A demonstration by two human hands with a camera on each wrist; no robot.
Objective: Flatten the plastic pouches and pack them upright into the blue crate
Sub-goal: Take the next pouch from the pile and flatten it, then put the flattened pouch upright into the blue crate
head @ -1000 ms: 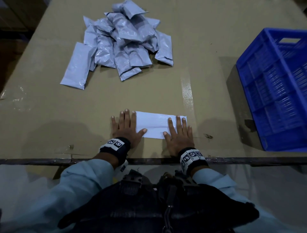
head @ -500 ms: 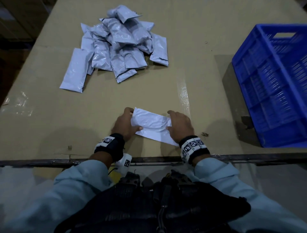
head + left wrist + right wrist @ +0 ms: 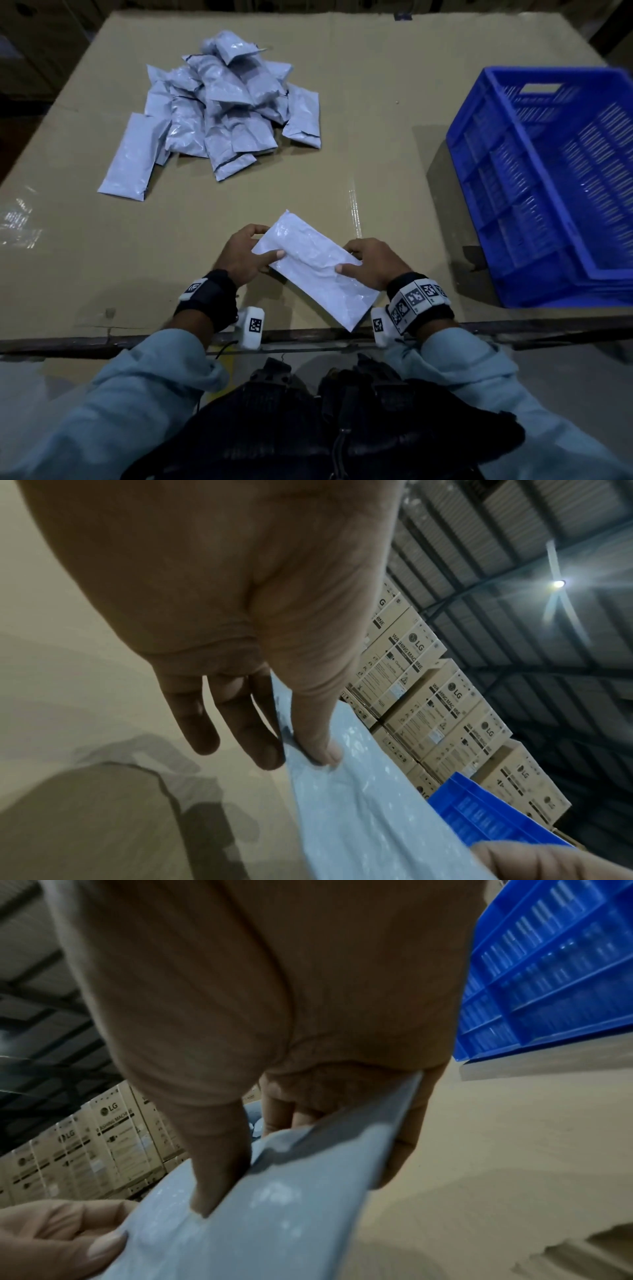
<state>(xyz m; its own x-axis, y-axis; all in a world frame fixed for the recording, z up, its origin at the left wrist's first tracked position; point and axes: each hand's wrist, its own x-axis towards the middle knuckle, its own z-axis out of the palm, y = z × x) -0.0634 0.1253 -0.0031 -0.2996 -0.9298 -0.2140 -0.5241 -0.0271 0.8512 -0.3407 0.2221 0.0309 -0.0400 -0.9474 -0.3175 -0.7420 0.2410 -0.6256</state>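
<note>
A flat pale grey plastic pouch [image 3: 313, 270] is lifted off the table near its front edge, tilted diagonally. My left hand [image 3: 245, 255] pinches its far left end, thumb on top and fingers beneath, as the left wrist view shows on the pouch [image 3: 359, 804]. My right hand [image 3: 371, 262] grips the right long edge, thumb pressed on the pouch [image 3: 274, 1218]. A heap of several grey pouches [image 3: 226, 113] lies at the far left. The blue crate [image 3: 548, 192] stands at the right; what shows of its inside holds no pouch.
The table is covered in brown cardboard [image 3: 359, 154] with a dark metal front edge [image 3: 102, 341]. One pouch [image 3: 132, 161] lies flat apart at the heap's left. Stacked cardboard boxes [image 3: 445, 710] stand beyond the table.
A second ago both hands pressed flat on the pouch lying on the table. They then curled round its ends and lifted it; now it is higher and turned diagonally.
</note>
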